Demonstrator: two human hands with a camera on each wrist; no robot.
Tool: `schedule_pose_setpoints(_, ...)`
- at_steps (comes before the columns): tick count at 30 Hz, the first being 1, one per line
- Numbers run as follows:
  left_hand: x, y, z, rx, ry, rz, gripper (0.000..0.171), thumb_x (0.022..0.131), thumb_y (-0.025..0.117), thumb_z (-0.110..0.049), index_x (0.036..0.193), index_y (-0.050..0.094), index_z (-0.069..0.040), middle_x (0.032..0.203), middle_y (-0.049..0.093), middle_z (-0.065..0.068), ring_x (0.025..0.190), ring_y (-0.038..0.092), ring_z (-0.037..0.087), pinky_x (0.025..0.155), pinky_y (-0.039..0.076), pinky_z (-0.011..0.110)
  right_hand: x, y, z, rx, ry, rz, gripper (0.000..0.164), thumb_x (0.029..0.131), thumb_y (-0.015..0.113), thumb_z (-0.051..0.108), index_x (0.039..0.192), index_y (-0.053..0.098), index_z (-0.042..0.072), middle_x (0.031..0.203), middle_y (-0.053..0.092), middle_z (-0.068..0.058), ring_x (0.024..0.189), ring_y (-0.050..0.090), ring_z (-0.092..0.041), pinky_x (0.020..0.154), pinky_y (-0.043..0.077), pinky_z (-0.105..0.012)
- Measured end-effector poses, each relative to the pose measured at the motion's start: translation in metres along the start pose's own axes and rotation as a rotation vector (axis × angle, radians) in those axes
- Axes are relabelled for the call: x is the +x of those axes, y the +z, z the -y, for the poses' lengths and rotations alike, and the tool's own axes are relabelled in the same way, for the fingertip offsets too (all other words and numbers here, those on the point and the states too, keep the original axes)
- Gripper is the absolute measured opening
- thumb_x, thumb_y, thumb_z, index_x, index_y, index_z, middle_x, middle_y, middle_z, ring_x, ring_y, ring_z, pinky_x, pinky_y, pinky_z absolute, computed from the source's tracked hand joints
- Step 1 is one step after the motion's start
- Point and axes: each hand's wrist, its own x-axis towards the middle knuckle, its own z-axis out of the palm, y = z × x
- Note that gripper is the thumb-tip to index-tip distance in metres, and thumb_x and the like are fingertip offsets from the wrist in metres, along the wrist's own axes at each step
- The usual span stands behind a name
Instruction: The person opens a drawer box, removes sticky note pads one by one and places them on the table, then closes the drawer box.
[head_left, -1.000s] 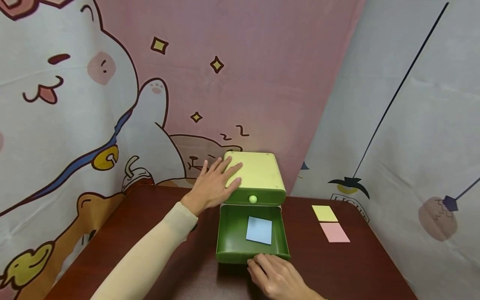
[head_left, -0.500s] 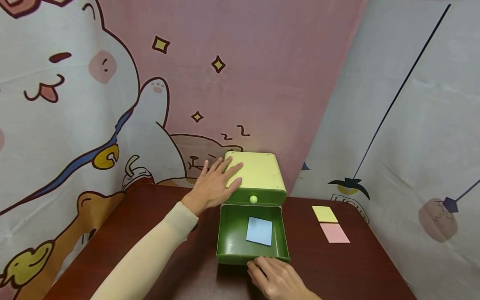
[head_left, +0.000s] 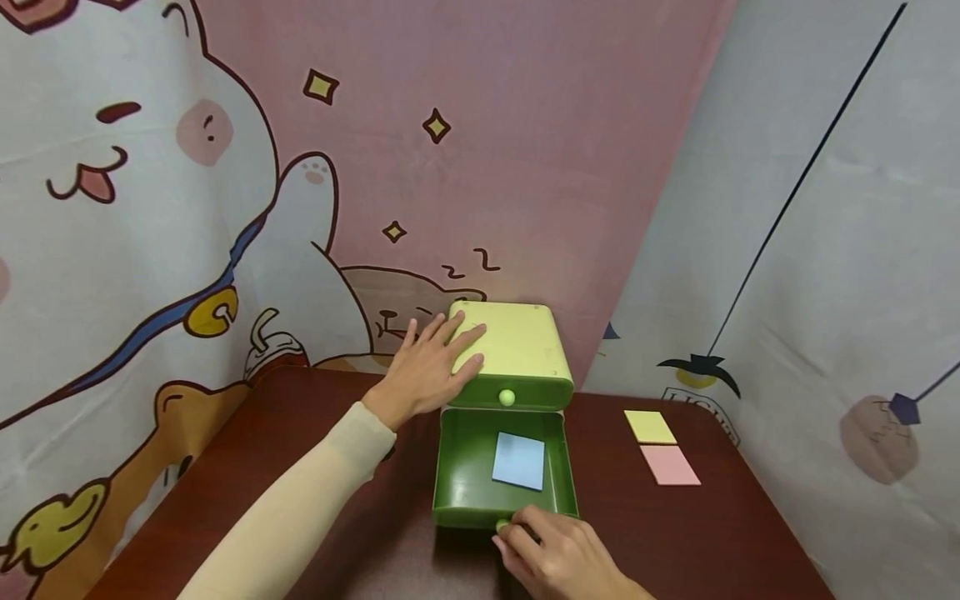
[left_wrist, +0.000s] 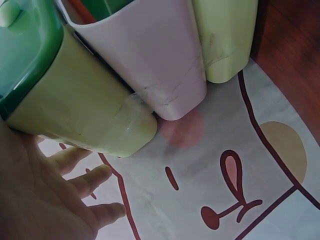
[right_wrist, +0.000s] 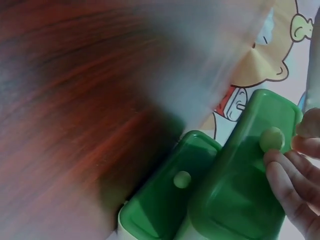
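A small drawer unit (head_left: 513,337) with a pale yellow-green top stands on the table. One green drawer (head_left: 465,467) is pulled out below the top one, and a square blue sticky-note pad (head_left: 519,461) lies in it. My left hand (head_left: 426,371) rests on the unit's top with fingers spread; in the left wrist view those fingers (left_wrist: 97,180) extend past the top casing. At the pulled-out drawer's front, my right hand (head_left: 555,550) has its fingers loosely about the round knob (right_wrist: 272,140). One fingertip touches the knob's edge; the thumb stands apart from it.
On the table (head_left: 637,542) to the right lie a yellow sticky-note pad (head_left: 650,427) and a pink one (head_left: 670,465). A cartoon-printed cloth (head_left: 525,167) hangs behind. Another drawer's green front (right_wrist: 170,200) sits nearer the tabletop.
My right hand's fingers have loosened and shifted slightly, so the knob of the pulled-out drawer now shows beside them. The left hand, drawer and pads have stayed in place.
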Motion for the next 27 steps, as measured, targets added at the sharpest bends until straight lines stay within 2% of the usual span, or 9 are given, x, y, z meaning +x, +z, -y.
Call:
schedule_pose_setpoints(9, 0.000, -0.001, 0.001, -0.004, -0.006, -0.001, 0.071, 0.121, 0.026, -0.072, 0.185, 0.032, -0.042, 0.197, 0.023, 0.005, 0.183, 0.023, 0.043, 0.146, 0.010, 0.077, 0.009, -0.012, -0.002, 0.094, 0.162, 0.071, 0.040, 0.121, 0.058, 0.035, 0.089, 0.077, 0.025, 0.083, 0.067, 0.013, 0.054, 0.051, 0.007, 0.053, 0.040, -0.004)
schedule_pose_setpoints(12, -0.001, 0.000, 0.001, -0.003, -0.011, 0.003, 0.071, 0.121, 0.025, -0.072, 0.186, 0.032, -0.043, 0.198, 0.023, 0.005, 0.184, 0.022, 0.042, 0.147, 0.010, 0.076, 0.012, -0.014, -0.005, 0.118, 0.187, 0.082, 0.040, 0.122, 0.056, 0.036, 0.089, 0.077, 0.026, 0.082, 0.067, 0.014, 0.055, 0.046, 0.010, 0.054, 0.036, -0.003)
schedule_pose_setpoints(16, -0.001, 0.000, 0.001, 0.006, -0.014, 0.002, 0.071, 0.121, 0.025, -0.072, 0.185, 0.032, -0.043, 0.197, 0.023, 0.004, 0.183, 0.022, 0.042, 0.147, 0.010, 0.076, 0.018, -0.017, -0.011, 0.127, 0.197, 0.086, 0.040, 0.122, 0.055, 0.036, 0.090, 0.077, 0.026, 0.081, 0.067, 0.014, 0.055, 0.045, 0.010, 0.054, 0.036, -0.003)
schedule_pose_setpoints(20, -0.001, 0.001, 0.000, 0.009, -0.013, 0.006, 0.071, 0.121, 0.026, -0.072, 0.185, 0.032, -0.043, 0.197, 0.023, 0.005, 0.183, 0.025, 0.044, 0.147, 0.010, 0.076, 0.023, -0.022, -0.018, 0.155, 0.211, 0.103, 0.036, 0.121, 0.058, 0.033, 0.091, 0.078, 0.024, 0.080, 0.066, 0.013, 0.057, 0.051, 0.010, 0.056, 0.039, -0.003)
schedule_pose_setpoints(22, -0.001, 0.001, 0.000, 0.007, -0.015, 0.011, 0.071, 0.121, 0.026, -0.072, 0.185, 0.032, -0.043, 0.197, 0.023, 0.005, 0.183, 0.025, 0.044, 0.147, 0.010, 0.076, 0.027, -0.025, -0.023, 0.180, 0.226, 0.115, 0.028, 0.117, 0.067, 0.026, 0.092, 0.078, 0.024, 0.080, 0.067, 0.012, 0.059, 0.055, 0.010, 0.057, 0.041, -0.002)
schedule_pose_setpoints(24, 0.000, 0.000, 0.000, 0.009, -0.018, 0.014, 0.071, 0.121, 0.026, -0.072, 0.185, 0.032, -0.043, 0.198, 0.022, 0.005, 0.183, 0.024, 0.044, 0.147, 0.010, 0.076, 0.032, -0.028, -0.030, 0.199, 0.234, 0.123, 0.016, 0.108, 0.079, 0.017, 0.093, 0.079, 0.023, 0.082, 0.069, 0.012, 0.062, 0.060, 0.009, 0.059, 0.044, -0.003)
schedule_pose_setpoints(27, 0.001, -0.001, 0.001, 0.011, -0.020, 0.011, 0.071, 0.121, 0.027, -0.071, 0.185, 0.032, -0.043, 0.198, 0.022, 0.004, 0.183, 0.023, 0.043, 0.147, 0.010, 0.076, 0.039, -0.031, -0.043, 0.212, 0.238, 0.141, 0.019, 0.092, 0.091, 0.006, 0.095, 0.081, 0.022, 0.082, 0.069, 0.011, 0.062, 0.063, 0.006, 0.060, 0.045, -0.003)
